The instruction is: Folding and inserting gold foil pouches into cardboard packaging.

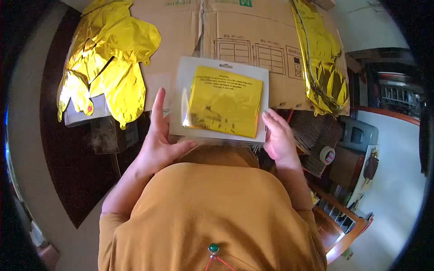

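Note:
A flat packet (224, 101) with a white border, a hang hole and folded shiny yellow foil inside is held up in front of me. My right hand (279, 137) grips its right edge near the lower corner. At the lower left corner, my left hand (159, 137) is open, with the index finger stretched upward and the thumb pointing along the bottom edge. Some of its other fingers are hidden. Behind the packet lies a flattened cardboard box (176, 34). A gold foil balloon (106, 54), uninflated, spreads over its left side.
More gold foil (322, 49) lies along the cardboard's right side. Farther right are a roll of tape (327, 155), a grey plastic case (358, 134) and a wooden chair (337, 226). A dark box (108, 135) sits below the left balloon.

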The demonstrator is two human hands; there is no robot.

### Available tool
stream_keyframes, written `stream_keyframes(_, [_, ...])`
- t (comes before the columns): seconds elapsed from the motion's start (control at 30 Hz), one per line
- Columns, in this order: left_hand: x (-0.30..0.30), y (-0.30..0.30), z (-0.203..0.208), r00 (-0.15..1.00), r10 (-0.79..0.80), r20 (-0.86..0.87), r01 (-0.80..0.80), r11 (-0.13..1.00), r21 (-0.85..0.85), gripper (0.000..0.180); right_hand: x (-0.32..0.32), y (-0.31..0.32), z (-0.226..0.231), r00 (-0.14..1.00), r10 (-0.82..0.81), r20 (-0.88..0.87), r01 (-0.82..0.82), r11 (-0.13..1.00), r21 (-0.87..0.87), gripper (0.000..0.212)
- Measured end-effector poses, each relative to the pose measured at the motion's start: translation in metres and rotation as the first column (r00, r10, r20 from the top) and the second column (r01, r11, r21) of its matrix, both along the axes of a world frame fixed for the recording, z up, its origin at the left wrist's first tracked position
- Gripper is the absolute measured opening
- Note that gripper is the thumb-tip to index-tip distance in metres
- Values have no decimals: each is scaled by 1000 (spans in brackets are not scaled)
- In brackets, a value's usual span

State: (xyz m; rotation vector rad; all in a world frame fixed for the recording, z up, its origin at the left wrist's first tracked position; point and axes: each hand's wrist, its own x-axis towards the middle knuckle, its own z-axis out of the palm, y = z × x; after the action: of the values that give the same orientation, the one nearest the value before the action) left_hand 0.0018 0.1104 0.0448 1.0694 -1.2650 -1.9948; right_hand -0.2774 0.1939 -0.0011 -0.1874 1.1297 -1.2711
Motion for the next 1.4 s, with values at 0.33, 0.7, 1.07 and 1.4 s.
stream_keyframes(0.33, [-29,-4,-53,980,88,177,-10,916,-401,85,3,2,21,914,122,-387,-190,971,-144,57])
stream_keyframes(0.7, [-29,2,-45,983,130,133,-76,934,-348,72,-2,28,-9,940,128,-316,-133,991,7,20])
stream_keyframes(1.07, [-43,-15,-39,886,117,449,57,933,-355,64,-11,5,-9,849,37,-527,-36,999,11,19])
stream_keyframes(1.4, [-70,-58,2,680,409,608,629,99,-771,105,-18,-27,55,-394,323,-860,-3,936,353,46])
